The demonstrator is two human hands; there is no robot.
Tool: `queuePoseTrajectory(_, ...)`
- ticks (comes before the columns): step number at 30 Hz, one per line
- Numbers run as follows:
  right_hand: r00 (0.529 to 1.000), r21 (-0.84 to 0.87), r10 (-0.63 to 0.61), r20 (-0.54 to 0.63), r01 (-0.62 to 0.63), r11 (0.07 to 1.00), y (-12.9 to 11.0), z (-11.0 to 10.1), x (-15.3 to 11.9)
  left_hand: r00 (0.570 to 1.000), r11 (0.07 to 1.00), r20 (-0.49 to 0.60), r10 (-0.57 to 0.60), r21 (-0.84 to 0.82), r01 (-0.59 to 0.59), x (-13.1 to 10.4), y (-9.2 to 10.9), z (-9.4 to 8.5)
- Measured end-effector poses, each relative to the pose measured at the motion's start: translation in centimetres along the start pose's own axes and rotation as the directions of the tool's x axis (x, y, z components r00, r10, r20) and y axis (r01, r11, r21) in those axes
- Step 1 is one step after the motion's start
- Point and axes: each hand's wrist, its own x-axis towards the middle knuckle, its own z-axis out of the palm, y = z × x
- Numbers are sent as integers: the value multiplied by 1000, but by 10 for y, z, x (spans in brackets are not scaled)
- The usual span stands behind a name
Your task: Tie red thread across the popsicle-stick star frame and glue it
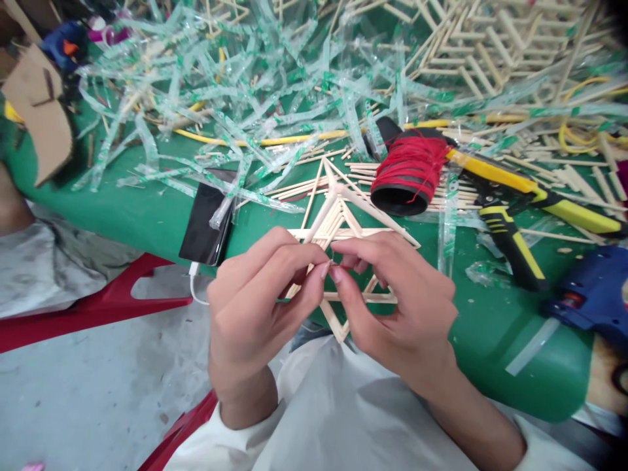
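Note:
Both hands meet over a star-shaped frame of thin wooden sticks point(335, 322) at the table's front edge. Thumb and forefinger of my left hand point(267, 294) are pinched together. Close against it, my right hand point(400, 294) pinches in the same way, tip to tip with the left. Something tiny, with a hint of red, sits between the fingertips, too small to name. My hands cover the middle of the frame. Just beyond my right hand lies a spool of red string point(409, 167). A black phone point(206, 222) with a white cable lies past my left hand.
Clear tape strips with green print point(245, 85) heap across the green table point(147, 222). Yellow-black pliers point(513, 245) and a blue glue gun point(593, 294) lie right. Stick frames point(490, 46) pile behind. Cardboard point(44, 118) lies left, near another person's arm point(12, 199). A red chair point(147, 275) stands left.

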Motion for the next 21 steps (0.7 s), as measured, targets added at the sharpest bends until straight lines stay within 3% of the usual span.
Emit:
queuePoseTrajectory(15,1000,50,8,19,-9,999,-4,1,3,999,1000,-37,7,-21,-8,0,-1,3)
queuePoseTrajectory(21,997,88,66,51,-70,994,-3,-1,-2,998,999,-43,38,-29,-39,0,-2,2)
